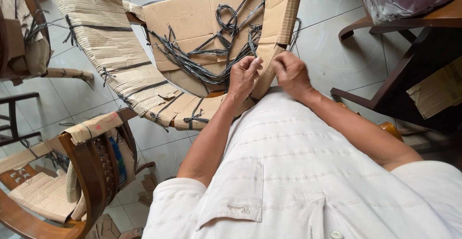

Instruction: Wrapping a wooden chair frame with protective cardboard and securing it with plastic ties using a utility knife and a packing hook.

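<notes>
- Both hands, left hand (244, 78) and right hand (290, 74), have fingers pinched on the cardboard strip (280, 22).
- Much black strapping (211, 51) remains tied around the wrapped chair (144, 70); unwrapping looks barely begun.

Pale tiled floor (337, 51), wooden chairs (91, 171)

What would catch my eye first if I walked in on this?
Probably the two hands at the centre: the left hand and right hand pinch the edge of a cardboard strip wrapped on a chair. Behind them black cords tangle across a cardboard panel. At lower left stands a wooden chair, also partly padded with cardboard.
</notes>
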